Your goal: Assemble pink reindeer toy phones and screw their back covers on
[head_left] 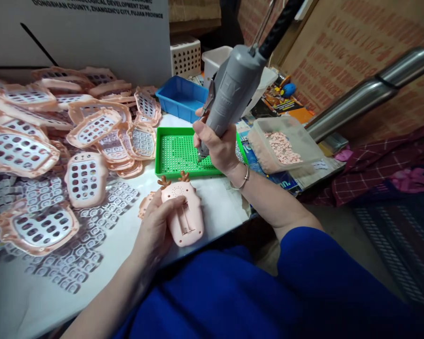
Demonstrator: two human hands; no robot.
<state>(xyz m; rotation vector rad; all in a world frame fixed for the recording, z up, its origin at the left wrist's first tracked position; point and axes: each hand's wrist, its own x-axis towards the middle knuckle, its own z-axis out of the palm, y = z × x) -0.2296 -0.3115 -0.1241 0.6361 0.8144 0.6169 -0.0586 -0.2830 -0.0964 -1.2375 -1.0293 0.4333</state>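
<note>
My left hand [157,219] grips a pink toy phone [192,219] with small brown antlers, its back facing up and the battery compartment uncovered. My thumb presses near the top of that compartment. In my right hand [219,148] is a grey electric screwdriver [233,89], tilted, its tip down over a green perforated tray [158,160]. Small silvery screws [239,153] lie at the tray's right end, partly hidden by my hand. I cannot tell whether a screw sits on the driver's tip.
Pink front shells [92,128] are piled at left, beside clear keypad sheets [88,235]. A blue bin [178,101] stands behind the green tray. Small pink parts fill part of a clear tub [304,146] at right. A metal tube [367,94] slants across the right side.
</note>
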